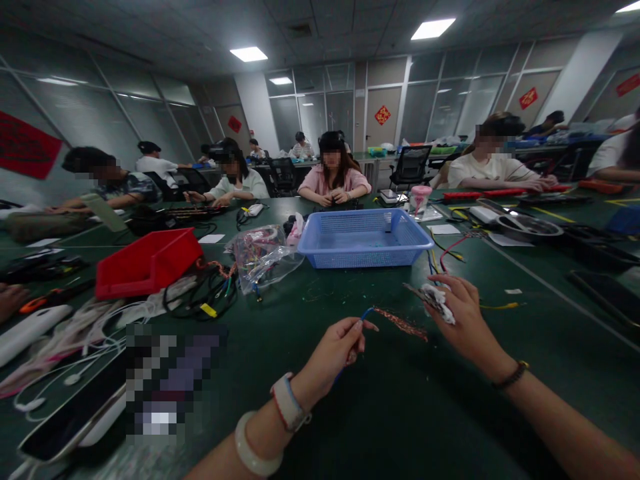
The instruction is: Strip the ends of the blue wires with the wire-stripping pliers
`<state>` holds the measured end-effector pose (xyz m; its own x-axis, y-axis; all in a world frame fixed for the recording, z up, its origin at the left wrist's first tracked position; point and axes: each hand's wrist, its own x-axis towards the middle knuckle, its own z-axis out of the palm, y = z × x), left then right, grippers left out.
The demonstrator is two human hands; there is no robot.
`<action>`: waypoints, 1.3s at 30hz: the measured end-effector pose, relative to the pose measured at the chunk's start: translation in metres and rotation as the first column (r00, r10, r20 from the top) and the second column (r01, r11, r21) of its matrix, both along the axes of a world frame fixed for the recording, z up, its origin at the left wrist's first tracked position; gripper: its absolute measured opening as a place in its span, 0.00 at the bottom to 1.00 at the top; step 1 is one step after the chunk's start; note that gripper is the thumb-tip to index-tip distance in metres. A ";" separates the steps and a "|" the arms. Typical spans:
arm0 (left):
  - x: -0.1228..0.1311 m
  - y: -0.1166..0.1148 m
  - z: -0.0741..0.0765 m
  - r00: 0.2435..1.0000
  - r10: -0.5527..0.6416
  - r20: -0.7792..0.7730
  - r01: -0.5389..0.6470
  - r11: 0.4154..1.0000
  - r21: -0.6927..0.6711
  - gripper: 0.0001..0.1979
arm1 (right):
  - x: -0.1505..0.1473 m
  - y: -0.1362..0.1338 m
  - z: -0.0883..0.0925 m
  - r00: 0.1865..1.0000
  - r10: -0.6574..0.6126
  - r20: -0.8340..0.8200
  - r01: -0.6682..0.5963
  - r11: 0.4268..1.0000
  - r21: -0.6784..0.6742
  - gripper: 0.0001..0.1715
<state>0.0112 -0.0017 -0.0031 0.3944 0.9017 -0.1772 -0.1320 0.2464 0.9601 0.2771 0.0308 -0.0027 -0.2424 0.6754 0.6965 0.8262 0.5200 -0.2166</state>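
Observation:
My left hand (346, 341) is closed in a pinch on a blue insulated wire (367, 313). Beyond the fingertips the wire ends in a long bundle of bare copper strands (403, 323), fanned toward the right. My right hand (463, 310) is closed around a metal-tipped hand tool (414, 291) with crumpled white wrapping (440, 301) on it; its exact kind is unclear. The tool's tip points left, above the copper strands and apart from them. Behind my right hand lie several coloured wires (450, 252) with lugs.
A blue plastic basket (363, 260) stands ahead. To its left are a clear bag of wires (267, 260) and a red bin (145, 267). Phones (75, 407) and white cables lie at the near left. A metal bowl (530, 230) stands at right. Several people sit around the table.

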 end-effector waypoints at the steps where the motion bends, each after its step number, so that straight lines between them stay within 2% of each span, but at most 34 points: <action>1: 0.000 0.000 -0.001 1.000 0.002 0.012 -0.002 1.000 -0.005 0.19 | 0.001 0.000 0.001 1.000 0.014 0.003 -0.014 1.000 -0.006 0.12; 4: -0.001 0.002 -0.003 0.998 0.019 0.056 -0.017 0.999 -0.041 0.18 | 0.003 0.001 0.000 0.997 0.041 -0.063 -0.048 0.993 -0.112 0.14; 6: -0.001 0.002 -0.004 0.996 0.031 0.080 -0.026 0.998 -0.062 0.17 | 0.004 0.003 -0.002 0.995 -0.001 -0.103 -0.021 0.977 -0.213 0.14; 10: -0.001 0.001 -0.002 0.992 0.017 0.122 -0.004 0.995 -0.099 0.16 | 0.005 0.005 -0.007 0.996 -0.079 0.046 0.088 0.956 -0.280 0.13; 15: 0.001 -0.002 0.002 0.985 -0.012 0.169 0.034 0.991 -0.128 0.15 | -0.001 0.002 -0.007 0.960 -0.110 0.258 0.162 0.968 -0.190 0.18; 20: 0.000 -0.001 0.001 0.983 0.014 0.182 0.011 0.991 -0.136 0.16 | -0.005 -0.004 -0.005 0.893 -0.235 0.383 0.250 0.968 0.010 0.14; 23: 0.000 -0.001 -0.001 0.982 0.005 0.190 0.019 0.992 -0.125 0.16 | -0.005 -0.004 -0.004 0.870 -0.282 0.405 0.287 0.957 0.049 0.12; 25: 0.000 -0.001 -0.003 0.983 -0.009 0.184 0.032 0.992 -0.126 0.16 | -0.005 -0.003 -0.003 0.882 -0.255 0.397 0.275 0.962 0.009 0.10; 28: 0.000 0.000 -0.005 0.982 -0.027 0.185 0.050 0.991 -0.123 0.16 | -0.006 -0.002 -0.003 0.937 -0.133 0.324 0.189 0.970 -0.150 0.09; 31: 0.000 0.000 -0.005 0.982 -0.020 0.187 0.043 0.992 -0.119 0.16 | -0.008 -0.002 -0.005 0.971 -0.094 0.219 0.156 0.946 -0.284 0.11; 34: 0.001 -0.001 -0.002 0.984 -0.011 0.176 0.035 0.990 -0.134 0.17 | -0.009 -0.004 -0.009 0.981 -0.096 0.169 0.146 0.938 -0.315 0.14; 39: 0.002 -0.002 0.000 0.983 -0.007 0.185 0.037 0.986 -0.160 0.17 | -0.014 -0.006 -0.011 0.981 -0.060 0.182 0.111 0.952 -0.285 0.18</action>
<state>0.0134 -0.0038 -0.0036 0.4534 0.8575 -0.2432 -0.2951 0.4019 0.8668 0.2630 0.0243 -0.0138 -0.2718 0.8664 0.4190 0.9026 0.3805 -0.2013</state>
